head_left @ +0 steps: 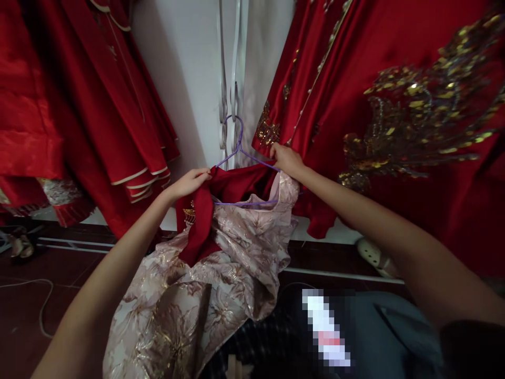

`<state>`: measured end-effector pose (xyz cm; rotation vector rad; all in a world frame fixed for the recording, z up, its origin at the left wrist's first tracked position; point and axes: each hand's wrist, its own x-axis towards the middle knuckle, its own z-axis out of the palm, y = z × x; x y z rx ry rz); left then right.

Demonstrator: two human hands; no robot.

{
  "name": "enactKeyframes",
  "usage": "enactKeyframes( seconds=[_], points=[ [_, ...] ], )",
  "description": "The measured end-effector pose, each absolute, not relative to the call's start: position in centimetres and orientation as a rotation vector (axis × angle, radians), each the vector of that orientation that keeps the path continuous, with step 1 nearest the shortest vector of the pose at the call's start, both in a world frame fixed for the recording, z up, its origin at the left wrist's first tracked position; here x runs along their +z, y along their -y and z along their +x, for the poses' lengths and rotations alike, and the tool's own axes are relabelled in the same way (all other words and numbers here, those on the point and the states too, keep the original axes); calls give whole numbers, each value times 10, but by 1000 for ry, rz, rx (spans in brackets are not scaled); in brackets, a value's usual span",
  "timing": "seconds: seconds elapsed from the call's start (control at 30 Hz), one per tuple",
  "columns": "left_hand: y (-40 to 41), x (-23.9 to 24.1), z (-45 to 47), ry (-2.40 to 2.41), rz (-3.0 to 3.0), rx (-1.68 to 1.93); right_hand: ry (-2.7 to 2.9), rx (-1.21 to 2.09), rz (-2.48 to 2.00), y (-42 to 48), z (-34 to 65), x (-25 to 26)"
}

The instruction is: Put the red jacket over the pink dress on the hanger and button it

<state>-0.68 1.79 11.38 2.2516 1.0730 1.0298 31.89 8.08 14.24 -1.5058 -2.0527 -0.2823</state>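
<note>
Purple hanger [239,148] amid red cloth [203,216] and a pale floral dress [232,271], between the left hand [191,182], pinching the red cloth, and, well apart, the right hand [289,159], its grip unclear.

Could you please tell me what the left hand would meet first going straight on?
Most likely the red cloth right at its fingertips, which they seem to touch; the purple hanger appears next, though depth is unclear.

No legible text, labels or numbers; bright patch [326,329] pixelated beyond reading.
</note>
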Motion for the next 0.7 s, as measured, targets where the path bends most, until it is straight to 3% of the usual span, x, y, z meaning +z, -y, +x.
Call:
enactKeyframes(
  seconds=[0.43,0.5,0.7],
  points=[
    [-25,101,-14,-1131,2344,1096,1995,-253,-1663,-65,432,130],
    [-25,100,-13,-1166,2379,1099,2010,-92,-1645,-55,432,137],
    [-23,101,-7,-1143,2428,1031,1867,850,-1367,-2,395,153]
  ],
)
